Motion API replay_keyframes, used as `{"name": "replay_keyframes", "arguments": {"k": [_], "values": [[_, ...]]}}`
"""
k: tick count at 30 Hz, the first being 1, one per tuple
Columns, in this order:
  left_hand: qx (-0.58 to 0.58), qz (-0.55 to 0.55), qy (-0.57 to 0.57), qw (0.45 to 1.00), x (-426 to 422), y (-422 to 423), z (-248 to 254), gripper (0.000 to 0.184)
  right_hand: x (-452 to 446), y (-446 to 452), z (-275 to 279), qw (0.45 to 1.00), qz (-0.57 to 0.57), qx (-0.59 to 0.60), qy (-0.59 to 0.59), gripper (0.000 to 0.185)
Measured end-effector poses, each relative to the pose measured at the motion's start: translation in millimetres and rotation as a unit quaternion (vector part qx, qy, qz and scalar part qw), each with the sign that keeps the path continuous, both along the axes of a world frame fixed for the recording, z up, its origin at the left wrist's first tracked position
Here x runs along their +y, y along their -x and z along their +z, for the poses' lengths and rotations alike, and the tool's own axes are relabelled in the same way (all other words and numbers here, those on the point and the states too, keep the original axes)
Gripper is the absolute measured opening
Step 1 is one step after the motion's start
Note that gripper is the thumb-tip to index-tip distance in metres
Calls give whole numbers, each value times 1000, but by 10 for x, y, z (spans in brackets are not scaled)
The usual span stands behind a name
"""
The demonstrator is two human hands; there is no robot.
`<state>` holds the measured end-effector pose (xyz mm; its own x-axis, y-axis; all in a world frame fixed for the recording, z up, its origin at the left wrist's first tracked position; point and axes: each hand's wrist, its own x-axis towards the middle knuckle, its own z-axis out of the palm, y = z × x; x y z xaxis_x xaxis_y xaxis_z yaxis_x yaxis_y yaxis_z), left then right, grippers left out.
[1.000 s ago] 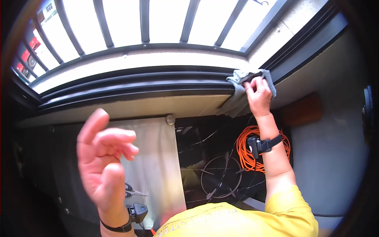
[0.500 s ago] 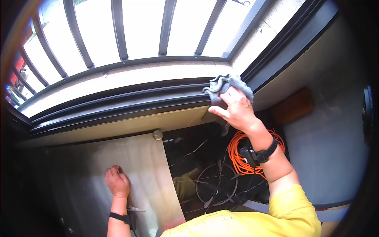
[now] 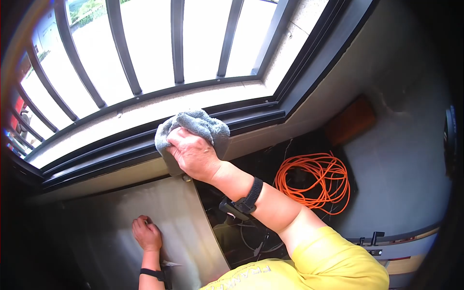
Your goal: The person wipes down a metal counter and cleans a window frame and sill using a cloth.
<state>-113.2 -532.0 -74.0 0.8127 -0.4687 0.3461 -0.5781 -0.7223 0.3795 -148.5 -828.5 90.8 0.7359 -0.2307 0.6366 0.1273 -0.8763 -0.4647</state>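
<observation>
My right hand (image 3: 195,155) is closed on a grey-blue cloth (image 3: 205,126) and presses it on the black window track (image 3: 121,151), near the middle of its length. Part of the cloth hangs over the track's inner edge. My left hand (image 3: 146,234) rests on the metal sheet (image 3: 179,208) with its fingers curled; whether anything is under them is hidden. Scissors (image 3: 171,264) lie partly hidden beside my left wrist.
Dark window bars (image 3: 178,43) stand beyond the track. Right of the metal sheet, a coil of orange cord (image 3: 314,181) lies on a black marbled surface. A brown block (image 3: 351,121) stands at the right wall.
My right hand has slid the cloth leftward along the track from the corner. My left hand, raised and open at first, has come down onto the metal sheet. The view has shifted.
</observation>
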Motion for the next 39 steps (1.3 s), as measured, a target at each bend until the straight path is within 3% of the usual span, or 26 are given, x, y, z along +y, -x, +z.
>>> {"name": "replay_keyframes", "arguments": {"k": [2,3,4,5,6,8,9,12,14,15,16,18,19,20,26,32,36,39], "values": [[19,1,0,1000,5,1,2,19,-32,145,229,985,48,-11,-167,8],[18,6,-1,1000,-1,12,-4,19,-88,272,336,972,3,18,-234,11],[9,-3,4,1000,2,12,-3,18,-225,386,314,937,-35,38,-345,17],[-1,-9,9,1000,4,0,9,18,-441,506,238,908,-17,-18,-419,21],[-4,4,7,1000,4,-1,28,18,-610,635,202,821,3,-93,-564,24],[4,-1,2,1000,-7,11,55,18,-830,921,418,657,94,-172,-728,32],[14,1,6,1000,-10,8,60,18,-857,984,508,638,114,-220,-729,40],[15,0,10,1000,-19,3,81,17,-874,1018,665,659,176,-299,-668,48],[19,2,8,1000,-13,3,80,16,-748,913,641,693,233,-255,-633,47],[24,0,9,1000,-16,-3,77,16,-604,768,625,705,184,-231,-645,44],[23,2,7,1000,-19,-8,78,16,-554,652,425,773,179,-166,-586,41],[32,1,13,999,-15,-7,87,16,-282,382,248,912,128,47,-388,37],[31,2,12,999,-15,-3,92,16,-205,247,158,965,132,113,-196,37],[33,2,11,999,-18,-5,104,16,-126,128,116,987,103,73,97,40],[37,-1,22,999,-10,1,113,17,-156,77,163,944,33,115,306,37],[21,9,29,999,9,-18,24,16,-443,375,276,926,15,161,342,48],[24,4,46,999,55,-28,26,16,-643,616,270,882,-48,194,426,31],[21,-1,53,998,72,-46,-2,16,-771,786,274,853,-85,227,462,28]]}}
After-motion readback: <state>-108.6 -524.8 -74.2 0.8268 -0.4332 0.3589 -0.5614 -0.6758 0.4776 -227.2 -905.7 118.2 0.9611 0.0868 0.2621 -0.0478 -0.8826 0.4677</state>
